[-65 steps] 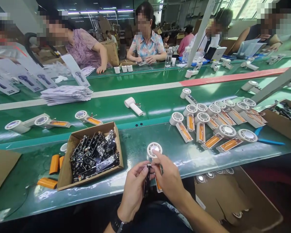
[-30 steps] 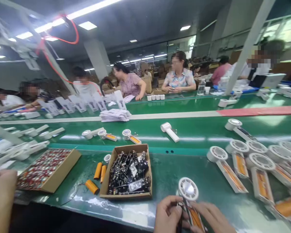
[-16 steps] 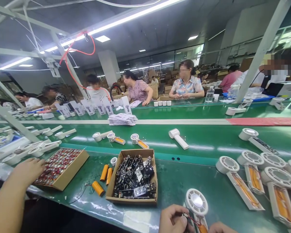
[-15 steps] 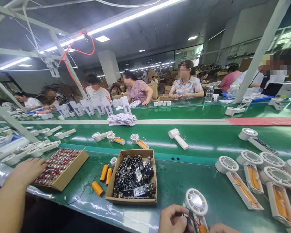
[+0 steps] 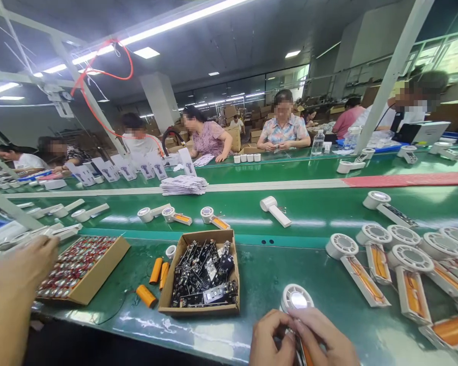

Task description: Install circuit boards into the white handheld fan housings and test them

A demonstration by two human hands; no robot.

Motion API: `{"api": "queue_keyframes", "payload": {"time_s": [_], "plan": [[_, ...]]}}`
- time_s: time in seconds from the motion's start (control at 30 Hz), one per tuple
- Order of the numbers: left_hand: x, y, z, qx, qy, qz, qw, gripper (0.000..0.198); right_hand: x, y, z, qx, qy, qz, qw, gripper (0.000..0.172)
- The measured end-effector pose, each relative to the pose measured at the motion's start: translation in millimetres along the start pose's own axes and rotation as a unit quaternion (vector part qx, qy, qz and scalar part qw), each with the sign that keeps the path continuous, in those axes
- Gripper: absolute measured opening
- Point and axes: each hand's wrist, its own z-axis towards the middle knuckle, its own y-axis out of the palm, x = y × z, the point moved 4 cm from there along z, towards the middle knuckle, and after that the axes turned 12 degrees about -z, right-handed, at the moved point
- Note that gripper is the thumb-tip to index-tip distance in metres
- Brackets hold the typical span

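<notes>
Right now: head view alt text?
Left hand and right hand meet at a white round-headed device by a green workbench. A cardboard box of black circuit boards sits to their left, similar devices to the right.

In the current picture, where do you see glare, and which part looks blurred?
Head view: glare whitens the middle of the white fan by the left hand and right hand; head view: white streaks of reflected light mark the green bench near its front edge; head view: the co-worker's hand at the left looks smeared, perhaps from motion.
</notes>
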Motion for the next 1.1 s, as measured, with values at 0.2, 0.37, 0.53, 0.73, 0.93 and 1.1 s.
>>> {"api": "queue_keyframes", "payload": {"time_s": [0.2, 0.37, 0.53, 0.73, 0.93, 1.1], "plan": [[29, 2.0, -7, 0.024, -0.045, -0.046, 0.998, 0.017, -34, 4, -5, 0.099, -0.050, -0.178, 0.978, 0.031], [32, -0.7, -6, 0.008, -0.057, -0.035, 0.998, 0.022, -36, 1, 0, 0.050, -0.014, -0.211, 0.976, 0.037], [33, -3.5, -6, 0.017, -0.033, -0.008, 0.999, 0.021, -42, -3, 2, 0.047, -0.050, -0.200, 0.977, 0.038], [37, -3.4, -4, 0.027, -0.017, 0.012, 0.999, 0.021, -44, -2, -5, 0.153, -0.090, -0.172, 0.969, 0.032], [35, -2.6, -4, 0.023, -0.075, -0.047, 0.996, 0.027, -40, 1, -7, 0.170, -0.114, -0.165, 0.965, 0.045], [27, -5.5, -7, 0.048, -0.141, -0.166, 0.975, 0.035, -37, -1, -7, 0.151, -0.083, -0.151, 0.973, 0.049]]}}
